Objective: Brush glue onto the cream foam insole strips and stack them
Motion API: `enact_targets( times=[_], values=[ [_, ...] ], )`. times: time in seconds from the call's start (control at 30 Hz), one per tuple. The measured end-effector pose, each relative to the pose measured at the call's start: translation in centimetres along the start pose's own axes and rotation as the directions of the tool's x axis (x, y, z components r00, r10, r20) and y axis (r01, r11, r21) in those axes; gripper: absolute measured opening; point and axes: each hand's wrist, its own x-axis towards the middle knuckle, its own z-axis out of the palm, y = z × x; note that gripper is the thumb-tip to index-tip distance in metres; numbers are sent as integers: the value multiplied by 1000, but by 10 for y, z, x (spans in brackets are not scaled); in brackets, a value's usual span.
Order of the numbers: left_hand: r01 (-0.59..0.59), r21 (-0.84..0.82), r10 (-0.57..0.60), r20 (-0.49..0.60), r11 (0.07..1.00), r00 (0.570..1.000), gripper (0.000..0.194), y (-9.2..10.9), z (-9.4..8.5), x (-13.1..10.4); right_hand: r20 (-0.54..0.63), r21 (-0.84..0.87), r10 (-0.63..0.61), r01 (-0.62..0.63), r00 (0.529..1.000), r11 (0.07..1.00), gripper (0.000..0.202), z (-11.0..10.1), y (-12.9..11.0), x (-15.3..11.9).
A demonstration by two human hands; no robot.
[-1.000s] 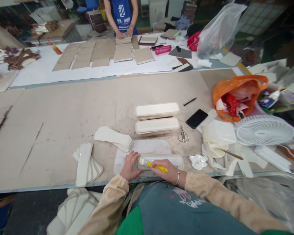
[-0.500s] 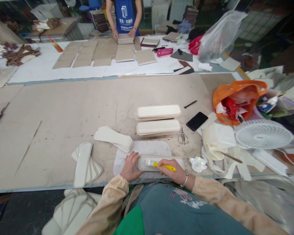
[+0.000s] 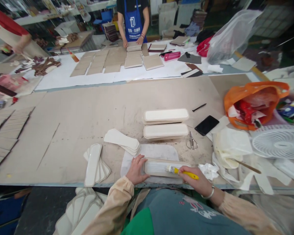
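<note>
Your right hand [image 3: 197,181] is gripping the yellow-handled brush [image 3: 183,172], and its bristles are touching the long pale panel [image 3: 159,167] lying on the white mat [image 3: 152,152] at the near table edge. Your left hand [image 3: 136,169] is lying flat, fingers spread, pressing the panel's left end.
</note>
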Motion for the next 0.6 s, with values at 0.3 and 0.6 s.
enact_targets(
  times=[0.3,0.6],
  values=[
    [237,413,-179,-173,879,968,50,-52,-85,54,-316,114,75,-41,946,993,25,-38,26,-53],
    [188,568,-258,45,801,965,46,-89,-118,83,-540,237,158,-32,827,971,24,-43,48,-76]
  ],
)
